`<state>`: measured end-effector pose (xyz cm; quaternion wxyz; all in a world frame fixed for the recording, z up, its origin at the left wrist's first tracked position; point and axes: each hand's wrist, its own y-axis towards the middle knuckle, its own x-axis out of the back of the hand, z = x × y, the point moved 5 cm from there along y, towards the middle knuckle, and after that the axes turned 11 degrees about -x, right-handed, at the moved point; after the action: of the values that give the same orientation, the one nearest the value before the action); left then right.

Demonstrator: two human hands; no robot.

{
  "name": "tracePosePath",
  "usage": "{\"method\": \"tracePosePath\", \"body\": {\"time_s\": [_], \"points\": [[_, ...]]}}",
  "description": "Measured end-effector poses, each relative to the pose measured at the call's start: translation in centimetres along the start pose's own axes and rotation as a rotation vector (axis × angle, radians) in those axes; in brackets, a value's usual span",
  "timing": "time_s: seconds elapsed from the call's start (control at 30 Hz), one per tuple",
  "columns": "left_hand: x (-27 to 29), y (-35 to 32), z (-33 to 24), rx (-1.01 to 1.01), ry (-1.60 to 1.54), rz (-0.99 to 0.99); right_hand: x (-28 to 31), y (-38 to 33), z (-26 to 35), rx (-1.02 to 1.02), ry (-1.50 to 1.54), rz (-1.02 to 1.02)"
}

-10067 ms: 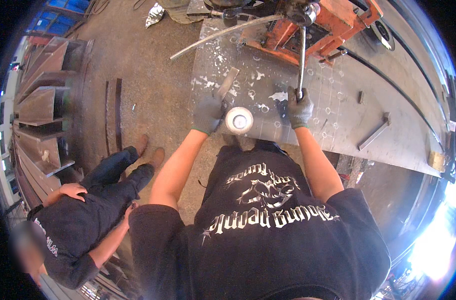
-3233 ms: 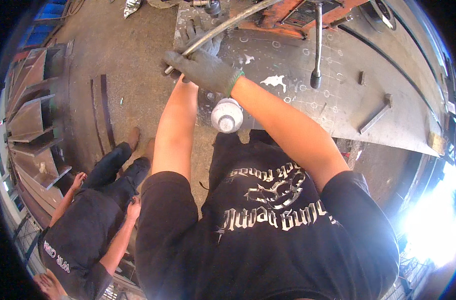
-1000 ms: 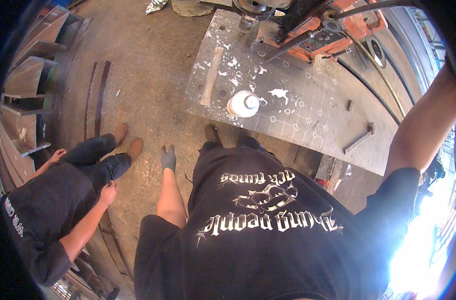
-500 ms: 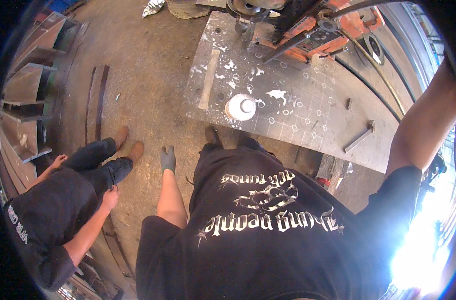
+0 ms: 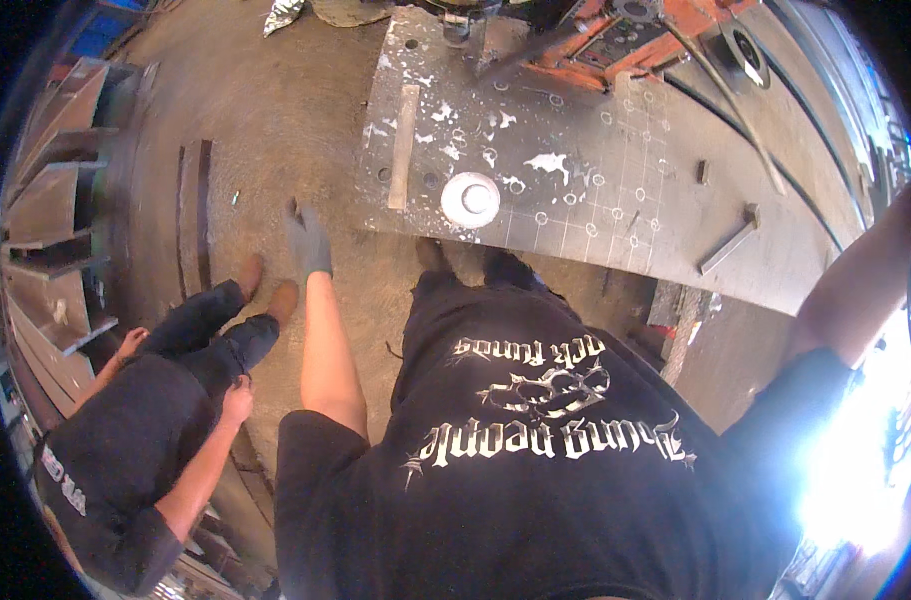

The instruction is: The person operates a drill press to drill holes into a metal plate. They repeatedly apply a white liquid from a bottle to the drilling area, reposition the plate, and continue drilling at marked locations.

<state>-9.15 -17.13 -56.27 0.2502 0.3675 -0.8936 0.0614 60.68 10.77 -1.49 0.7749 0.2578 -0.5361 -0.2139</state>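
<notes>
My left hand (image 5: 309,243), in a grey glove, reaches out over the floor to the left of a steel plate. Its fingers look loosely stretched, slightly blurred, with nothing visible in them. My right arm (image 5: 860,285) rises at the right edge, and its hand is out of view. Nearest the left hand on the plate (image 5: 575,235) lie a flat metal bar (image 5: 404,147) and a white bottle (image 5: 470,200), seen from above. White circles, grid lines and splashes mark the plate. An orange machine (image 5: 615,45) stands at its far side; a dark part beside it is blurred.
At the left stands another person (image 5: 145,440) in dark clothes, hands low. Steel beams (image 5: 55,200) are stacked along the left side. A hammer-shaped tool (image 5: 730,243) and a small metal block (image 5: 702,172) lie on the plate's right part. A rod (image 5: 735,115) slants beyond it.
My left hand has risen forward and a little left, its arm stretching farther out. My right arm sits lower in view. The dark bar before the orange machine has swung and blurred.
</notes>
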Motion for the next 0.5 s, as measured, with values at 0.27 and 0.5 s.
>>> {"method": "tracePosePath", "body": {"time_s": [0.27, 0.5], "points": [[-7.4, 4.7, -15.9, -0.57, 0.302, 0.15, -14.2, -27.8, -18.3, -0.284, -0.05, -0.072], [-17.6, 6.2, -23.5, -0.936, 0.338, 0.527, -29.6, -35.9, 6.5, -0.216, 0.017, 0.561]]}}
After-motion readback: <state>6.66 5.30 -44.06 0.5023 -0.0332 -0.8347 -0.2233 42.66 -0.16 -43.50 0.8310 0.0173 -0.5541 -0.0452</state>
